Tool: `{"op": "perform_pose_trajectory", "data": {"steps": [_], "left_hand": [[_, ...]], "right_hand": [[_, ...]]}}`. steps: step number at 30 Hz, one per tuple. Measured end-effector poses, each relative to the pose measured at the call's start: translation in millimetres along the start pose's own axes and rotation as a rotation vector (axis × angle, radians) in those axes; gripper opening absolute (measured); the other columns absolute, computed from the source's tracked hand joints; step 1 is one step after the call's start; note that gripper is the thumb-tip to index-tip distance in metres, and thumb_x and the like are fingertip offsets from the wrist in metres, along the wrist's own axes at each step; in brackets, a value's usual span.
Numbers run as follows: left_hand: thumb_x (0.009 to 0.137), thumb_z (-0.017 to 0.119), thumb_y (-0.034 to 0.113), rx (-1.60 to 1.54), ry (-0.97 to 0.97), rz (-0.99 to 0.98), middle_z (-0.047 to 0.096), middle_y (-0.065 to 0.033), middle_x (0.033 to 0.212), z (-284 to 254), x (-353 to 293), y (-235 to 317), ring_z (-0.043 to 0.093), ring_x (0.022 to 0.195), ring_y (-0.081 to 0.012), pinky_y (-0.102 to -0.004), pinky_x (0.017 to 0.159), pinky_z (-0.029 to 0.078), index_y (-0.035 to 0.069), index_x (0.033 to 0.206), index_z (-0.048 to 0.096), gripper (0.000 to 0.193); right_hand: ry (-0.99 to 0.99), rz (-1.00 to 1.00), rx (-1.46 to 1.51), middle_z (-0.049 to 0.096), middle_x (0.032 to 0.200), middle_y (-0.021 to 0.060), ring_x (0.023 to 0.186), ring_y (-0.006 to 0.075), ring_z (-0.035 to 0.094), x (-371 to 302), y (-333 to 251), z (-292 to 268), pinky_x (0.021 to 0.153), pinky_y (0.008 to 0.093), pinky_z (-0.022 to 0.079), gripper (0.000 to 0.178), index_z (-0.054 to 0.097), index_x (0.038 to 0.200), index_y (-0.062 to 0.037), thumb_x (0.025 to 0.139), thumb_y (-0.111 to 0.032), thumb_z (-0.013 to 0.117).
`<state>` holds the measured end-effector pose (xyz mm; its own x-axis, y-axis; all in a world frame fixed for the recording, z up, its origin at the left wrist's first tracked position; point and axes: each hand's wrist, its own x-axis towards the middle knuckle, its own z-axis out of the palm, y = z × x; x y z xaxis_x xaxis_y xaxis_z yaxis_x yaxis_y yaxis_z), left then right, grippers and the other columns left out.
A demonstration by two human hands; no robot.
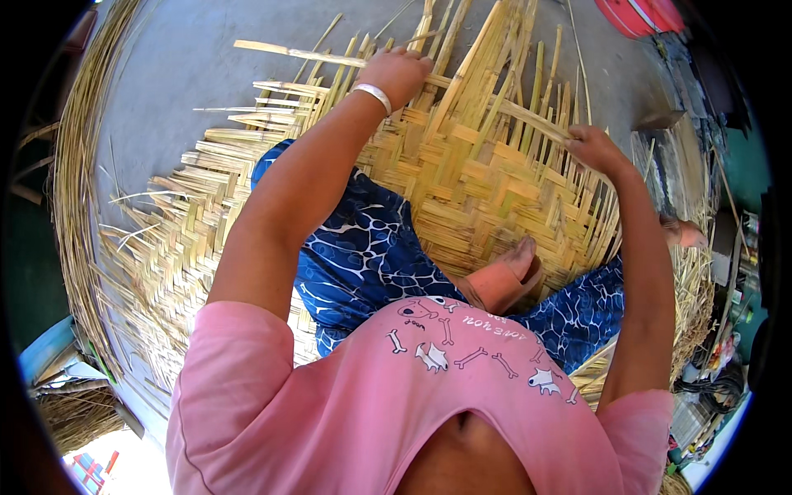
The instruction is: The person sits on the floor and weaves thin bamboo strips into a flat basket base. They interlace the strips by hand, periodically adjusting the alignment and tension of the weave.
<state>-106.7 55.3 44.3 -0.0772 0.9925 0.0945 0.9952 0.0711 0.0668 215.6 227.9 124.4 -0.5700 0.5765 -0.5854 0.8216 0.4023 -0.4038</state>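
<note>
A woven mat (470,177) of flat yellow reed strips lies on the floor under and around my legs, its loose strip ends fanning out at the far edge. One long pale reed strip (536,122) runs crosswise among those upright ends. My right hand (598,152) is closed on the strip's right end. Farther left, my left hand (394,76), with a white band at the wrist, is closed over the same strip. The strip's left end sticks out past that hand. Its fingertips are partly hidden from above.
A long bundle of thin stalks (78,190) lies along the left side. At the far right sits a red tub (639,15). My foot (516,260) rests on the mat between my legs. Assorted clutter (722,371) lines the right edge.
</note>
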Motion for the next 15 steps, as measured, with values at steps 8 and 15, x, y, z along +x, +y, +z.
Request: {"op": "perform_pose_trajectory", "data": {"steps": [8, 15], "left_hand": [[0.080, 0.057, 0.010, -0.050, -0.004, 0.083, 0.067, -0.0098, 0.088, -12.4, 4.2, 10.4, 0.065, 0.086, -0.0284, -0.0400, 0.073, 0.051, 0.010, 0.096, 0.058, 0.015], [0.080, 0.068, 0.025, -0.473, -0.073, -0.038, 0.065, -0.0093, 0.074, 2.0, 15.1, -7.3, 0.062, 0.070, -0.0279, -0.0388, 0.063, 0.048, 0.008, 0.086, 0.060, 0.020]], "right_hand": [[-0.133, 0.007, -0.180, 0.056, 0.061, 0.0068, 0.055, 0.0169, 0.057, 7.3, 28.0, -12.3, 0.057, 0.0341, 0.045, 0.022, 0.056, 0.083, 0.0009, 0.085, -0.021, 0.055], [0.223, -0.322, -0.270, 0.062, 0.083, 0.0162, 0.079, 0.0320, 0.060, 42.0, -37.2, 38.6, 0.068, 0.0409, 0.047, 0.024, 0.058, 0.090, -0.0001, 0.080, -0.022, 0.061]]}}
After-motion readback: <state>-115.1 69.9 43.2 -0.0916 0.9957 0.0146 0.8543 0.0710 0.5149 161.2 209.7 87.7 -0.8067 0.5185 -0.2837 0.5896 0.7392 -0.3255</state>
